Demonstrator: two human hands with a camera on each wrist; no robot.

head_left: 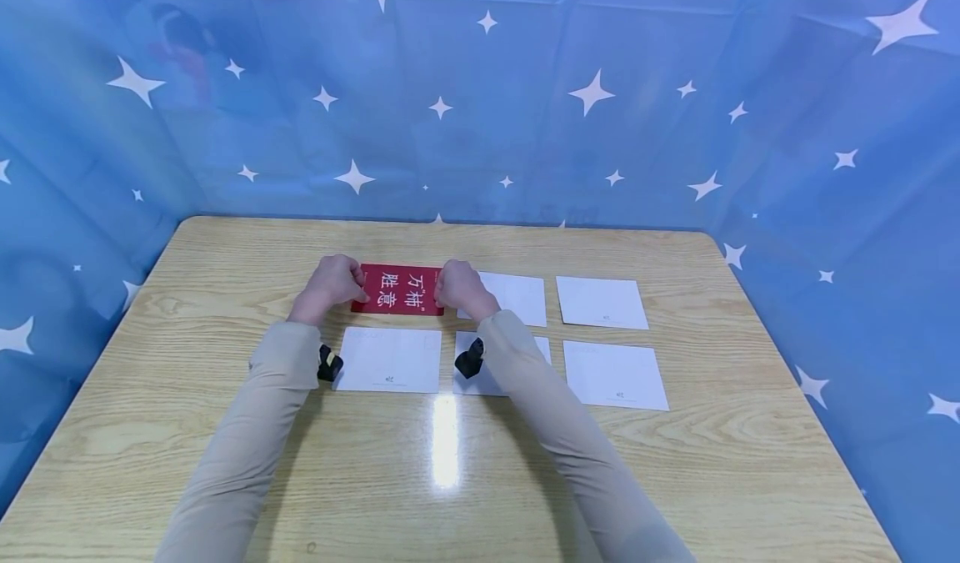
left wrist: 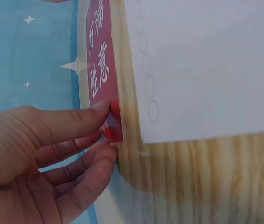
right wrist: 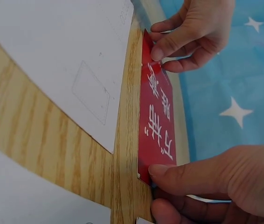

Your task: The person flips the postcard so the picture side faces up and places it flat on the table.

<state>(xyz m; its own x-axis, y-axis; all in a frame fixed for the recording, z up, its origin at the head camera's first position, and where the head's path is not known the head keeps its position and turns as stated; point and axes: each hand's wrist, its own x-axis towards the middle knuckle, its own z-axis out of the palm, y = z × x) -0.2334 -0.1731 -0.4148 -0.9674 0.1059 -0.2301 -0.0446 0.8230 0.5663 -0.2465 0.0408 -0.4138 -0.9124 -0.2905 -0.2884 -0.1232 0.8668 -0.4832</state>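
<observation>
A red card (head_left: pixel 401 290) with white Chinese characters is held by both hands at the far left of the card group, in the upper row. My left hand (head_left: pixel 334 284) pinches its left end, thumb on the printed face and fingers beneath, as the left wrist view shows. At the opposite end my right hand (head_left: pixel 461 286) pinches a corner, its thumb (right wrist: pixel 160 170) flat on the red face. A white card (head_left: pixel 388 359) with faint printing lies just in front of the red one.
Several white cards lie in two rows on the wooden table (head_left: pixel 300 480): one card (head_left: pixel 517 296) partly under my right hand, another card (head_left: pixel 602 302) farther right, and a card (head_left: pixel 615 374) in the front row. A blue starred cloth (head_left: pixel 525 129) hangs behind the table.
</observation>
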